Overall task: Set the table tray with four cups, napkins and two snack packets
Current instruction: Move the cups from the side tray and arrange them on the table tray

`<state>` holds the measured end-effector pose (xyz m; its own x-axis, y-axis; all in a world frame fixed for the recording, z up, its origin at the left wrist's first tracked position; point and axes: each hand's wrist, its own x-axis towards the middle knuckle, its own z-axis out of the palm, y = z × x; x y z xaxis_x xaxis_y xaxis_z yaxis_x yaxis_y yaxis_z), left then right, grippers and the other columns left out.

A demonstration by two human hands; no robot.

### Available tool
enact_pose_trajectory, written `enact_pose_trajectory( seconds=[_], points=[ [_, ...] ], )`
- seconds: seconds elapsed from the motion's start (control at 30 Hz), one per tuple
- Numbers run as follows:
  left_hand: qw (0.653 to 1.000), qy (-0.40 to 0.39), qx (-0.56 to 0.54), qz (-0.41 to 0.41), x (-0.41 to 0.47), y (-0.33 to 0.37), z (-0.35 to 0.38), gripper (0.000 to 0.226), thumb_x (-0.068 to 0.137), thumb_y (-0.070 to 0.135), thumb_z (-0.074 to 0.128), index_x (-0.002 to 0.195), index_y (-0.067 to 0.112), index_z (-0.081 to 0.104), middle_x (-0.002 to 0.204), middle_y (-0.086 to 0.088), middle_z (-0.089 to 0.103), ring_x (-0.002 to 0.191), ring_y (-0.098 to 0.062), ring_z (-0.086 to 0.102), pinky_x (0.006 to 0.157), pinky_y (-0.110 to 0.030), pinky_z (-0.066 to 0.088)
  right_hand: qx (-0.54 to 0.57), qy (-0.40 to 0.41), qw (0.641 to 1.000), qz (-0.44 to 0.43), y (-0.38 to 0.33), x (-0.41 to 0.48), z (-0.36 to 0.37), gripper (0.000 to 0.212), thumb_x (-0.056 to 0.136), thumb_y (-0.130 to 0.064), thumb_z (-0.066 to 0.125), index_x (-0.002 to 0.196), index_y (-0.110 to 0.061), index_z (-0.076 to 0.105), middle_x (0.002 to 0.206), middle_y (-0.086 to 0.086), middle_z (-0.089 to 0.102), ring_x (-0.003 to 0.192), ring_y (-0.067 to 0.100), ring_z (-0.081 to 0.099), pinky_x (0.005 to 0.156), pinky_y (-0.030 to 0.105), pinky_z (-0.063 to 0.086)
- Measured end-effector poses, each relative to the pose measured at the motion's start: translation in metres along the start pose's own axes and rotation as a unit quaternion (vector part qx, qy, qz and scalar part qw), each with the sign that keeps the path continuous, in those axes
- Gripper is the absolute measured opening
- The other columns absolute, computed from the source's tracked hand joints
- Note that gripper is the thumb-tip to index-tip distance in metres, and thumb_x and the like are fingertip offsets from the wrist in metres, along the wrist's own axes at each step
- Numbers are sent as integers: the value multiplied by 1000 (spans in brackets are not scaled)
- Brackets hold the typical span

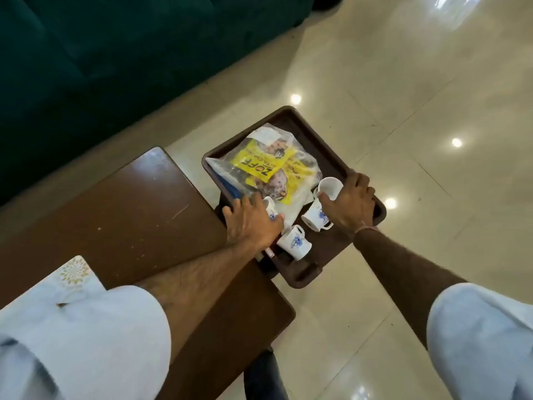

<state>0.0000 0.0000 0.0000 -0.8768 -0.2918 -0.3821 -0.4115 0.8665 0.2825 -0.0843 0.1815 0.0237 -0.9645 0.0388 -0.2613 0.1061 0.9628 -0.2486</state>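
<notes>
A dark brown plastic tray (pixel 314 140) juts out past the wooden table's corner, over the floor. On it lies a yellow snack packet (pixel 259 166) in clear wrap, with another clear packet under it and a white napkin (pixel 300 197) beside them. Several white cups with blue flowers stand or lie at the tray's near end: one upright (pixel 331 186), one tilted (pixel 314 216), one on its side (pixel 294 242), one half hidden (pixel 270 207) under my left hand. My left hand (pixel 251 223) grips the tray's left edge. My right hand (pixel 350 204) grips its right rim.
The brown wooden table (pixel 115 215) fills the lower left, with a white patterned cloth (pixel 75 272) on its near side. A dark green sofa (pixel 101 67) stands behind it. Glossy cream floor tiles (pixel 403 96) spread out to the right.
</notes>
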Motion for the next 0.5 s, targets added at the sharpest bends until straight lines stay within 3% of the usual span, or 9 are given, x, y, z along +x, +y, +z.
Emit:
enact_pose_trajectory(
  seconds=[0.1, 0.23, 0.37, 0.5],
  points=[
    [998, -20, 23, -64, 12, 3, 6, 81, 82, 77, 40, 133, 15, 49, 132, -13, 59, 125, -34, 48, 99, -50, 29, 25, -44, 998, 34, 4, 15, 8, 82, 82, -54, 66, 144, -9, 35, 140, 21, 42, 124, 46, 46, 96, 56, 48],
    [997, -10, 5, -80, 20, 3, 14, 81, 79, 76, 47, 129, 13, 50, 128, -13, 62, 124, -34, 49, 100, -49, 31, 85, -106, 990, 33, 8, 27, 24, 80, 84, -49, 70, 142, -9, 34, 135, 22, 48, 118, 43, 54, 98, 53, 49],
    [991, 2, -94, -99, 19, 0, 12, 85, 69, 75, 64, 126, 14, 51, 127, -8, 62, 122, -31, 50, 101, -48, 40, 115, -68, 990, 40, 10, 26, 27, 72, 83, -49, 70, 136, -10, 39, 128, 17, 56, 111, 39, 60, 91, 52, 54],
    [976, 32, -207, -66, 5, -8, 6, 78, 65, 63, 80, 124, 19, 53, 122, -3, 56, 117, -23, 50, 96, -46, 48, 143, -7, 989, 42, 7, 17, 8, 72, 81, -52, 70, 133, -10, 41, 126, 14, 60, 110, 36, 61, 87, 46, 55]
  ],
)
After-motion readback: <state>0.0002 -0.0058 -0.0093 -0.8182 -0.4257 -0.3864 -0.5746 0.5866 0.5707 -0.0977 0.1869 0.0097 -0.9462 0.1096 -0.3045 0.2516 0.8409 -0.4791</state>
